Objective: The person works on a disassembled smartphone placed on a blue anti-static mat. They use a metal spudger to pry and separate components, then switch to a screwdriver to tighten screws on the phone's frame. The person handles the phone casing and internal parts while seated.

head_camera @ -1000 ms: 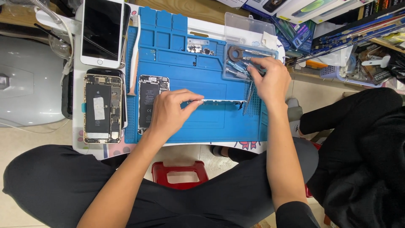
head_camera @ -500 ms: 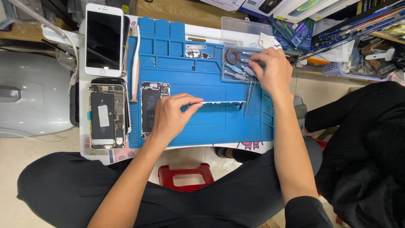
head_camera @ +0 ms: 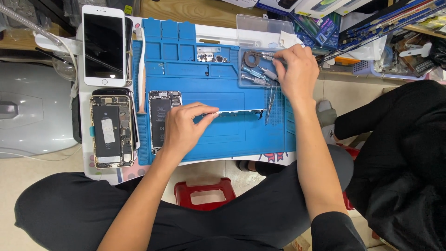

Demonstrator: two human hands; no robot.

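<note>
Left hand (head_camera: pixel 183 128): lying palm-down on the blue work mat (head_camera: pixel 218 81), fingers curled, thumb and forefinger pinching the left end of a thin white phone screen (head_camera: pixel 239 112) that is standing on its edge across the middle of the mat.

Right hand (head_camera: pixel 295 72): reaching into the clear plastic tray (head_camera: pixel 260 25) at the mat's upper right corner, fingers bent and closing on the handle of a screwdriver (head_camera: pixel 268 56); the grip itself is partly hidden by the knuckles.

Inside the tray: further metal-handled screwdrivers (head_camera: pixel 253 76) lying slantwise, and a dark ring-shaped roll (head_camera: pixel 252 59) sitting at the tray's left side.

Tweezers (head_camera: pixel 270 104): lying on the mat just below the tray, pointing down toward the right end of the phone screen.

Opened phone body (head_camera: pixel 160 118): lying on the mat's left part, just beside the left hand, battery and circuitry showing.

Second opened phone (head_camera: pixel 110 130): resting off the mat on the white table (head_camera: pixel 86 153), insides facing up, stacked over a dark phone.

White phone (head_camera: pixel 103 44): lying face-up above it, dark screen, at the table's upper left.

White brush (head_camera: pixel 141 69): lying along the mat's left edge.

Small screws and parts (head_camera: pixel 211 57): sitting in a shallow compartment at the mat's top.

Red stool (head_camera: pixel 204 193): showing beneath the table, between the person's knees.

Another person in black clothing (head_camera: pixel 399 153): sitting at the right.
</note>
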